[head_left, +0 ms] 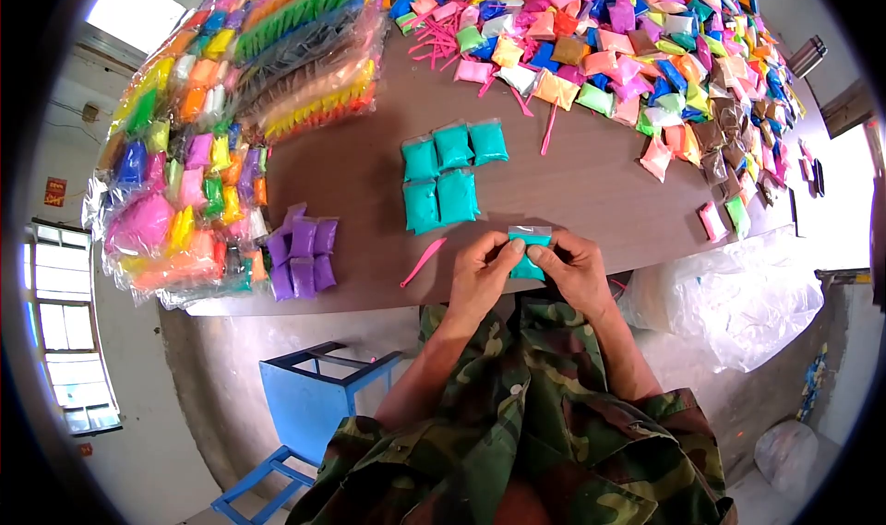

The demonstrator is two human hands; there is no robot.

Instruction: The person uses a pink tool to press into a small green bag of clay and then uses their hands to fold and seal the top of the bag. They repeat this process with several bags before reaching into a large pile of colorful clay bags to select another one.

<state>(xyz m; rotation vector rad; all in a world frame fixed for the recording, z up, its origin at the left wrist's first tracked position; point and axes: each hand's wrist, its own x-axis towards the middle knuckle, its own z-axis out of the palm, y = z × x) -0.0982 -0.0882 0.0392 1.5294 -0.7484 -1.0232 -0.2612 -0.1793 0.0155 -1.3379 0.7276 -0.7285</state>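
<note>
Between my two hands, near the front edge of the brown table [572,184], is a small clear-topped packet of teal material [528,268]. My left hand [482,271] pinches its left side and my right hand [574,265] its right side, with both thumbs on its face. Several similar teal packets [438,205] lie in two rows on the table, ahead and to the left of my hands. A pink plastic stick [424,262] rests just left of my left hand. Farther left sits a group of purple packets [303,239].
Bundled multicoloured packets [198,174] cover the table's left side. A large pile of loose coloured packets [637,54] fills the back and right, with pink sticks beside it. Clear plastic bags [724,294] hang at the right edge. A blue stool [309,400] stands at lower left.
</note>
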